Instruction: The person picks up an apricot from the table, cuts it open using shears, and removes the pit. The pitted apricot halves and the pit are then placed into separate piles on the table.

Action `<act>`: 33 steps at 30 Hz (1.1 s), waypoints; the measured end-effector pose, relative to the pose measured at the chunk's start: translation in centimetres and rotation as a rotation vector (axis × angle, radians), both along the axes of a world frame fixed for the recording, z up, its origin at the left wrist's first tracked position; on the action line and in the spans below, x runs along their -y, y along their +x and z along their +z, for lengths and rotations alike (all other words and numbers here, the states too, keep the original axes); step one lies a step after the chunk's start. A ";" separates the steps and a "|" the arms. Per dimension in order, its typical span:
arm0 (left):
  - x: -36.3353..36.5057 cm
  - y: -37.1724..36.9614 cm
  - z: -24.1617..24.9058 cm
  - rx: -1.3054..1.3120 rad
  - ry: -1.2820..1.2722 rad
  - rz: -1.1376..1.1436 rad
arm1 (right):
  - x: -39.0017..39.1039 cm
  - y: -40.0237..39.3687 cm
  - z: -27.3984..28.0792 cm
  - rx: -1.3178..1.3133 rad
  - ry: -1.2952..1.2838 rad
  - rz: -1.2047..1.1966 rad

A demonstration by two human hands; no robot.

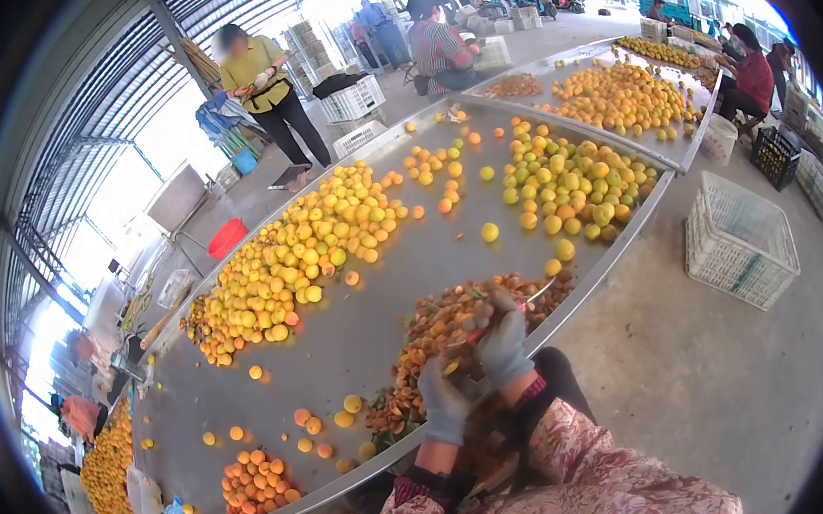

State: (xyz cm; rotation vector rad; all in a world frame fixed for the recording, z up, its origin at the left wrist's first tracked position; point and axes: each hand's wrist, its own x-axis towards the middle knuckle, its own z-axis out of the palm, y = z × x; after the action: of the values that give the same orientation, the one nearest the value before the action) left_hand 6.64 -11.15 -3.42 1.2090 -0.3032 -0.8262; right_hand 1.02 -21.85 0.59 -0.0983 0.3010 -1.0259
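Both my hands wear grey gloves and work close together over the near edge of a metal table (386, 300). My right hand (504, 345) is closed around a thin tool with a red part (474, 336) by the fingers and a slim metal shaft (541, 292) pointing up and right. My left hand (444, 406) is closed, with a yellow-orange piece of fruit (451, 368) showing at its fingertips. Beneath and beyond them spreads a heap of brownish-orange scraps (425, 335).
Yellow round fruit (286, 254) is piled at the left, greenish-yellow fruit (575, 179) at the right, and orange fruit (256, 481) near the front. A white crate (741, 240) stands on the floor at right. A person in yellow (258, 74) stands beyond the table; others sit farther off.
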 end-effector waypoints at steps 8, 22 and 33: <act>-1.1 3.2 -1.7 1.154 0.185 0.063 | -0.4 -2.2 -0.7 -0.260 -0.230 0.032; -6.1 2.6 3.1 -0.250 -0.221 -0.295 | -0.9 -5.3 -3.1 -0.384 -0.276 0.275; -13.8 0.6 1.2 1.102 0.385 -0.355 | -1.4 -5.3 -3.6 -0.430 -0.386 0.345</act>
State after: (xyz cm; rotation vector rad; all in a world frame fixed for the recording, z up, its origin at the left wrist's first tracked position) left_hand 7.24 2.67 -2.18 1.9379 -1.3261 -0.4382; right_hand -4.31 -20.43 -2.99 -0.7027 0.4549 -0.7004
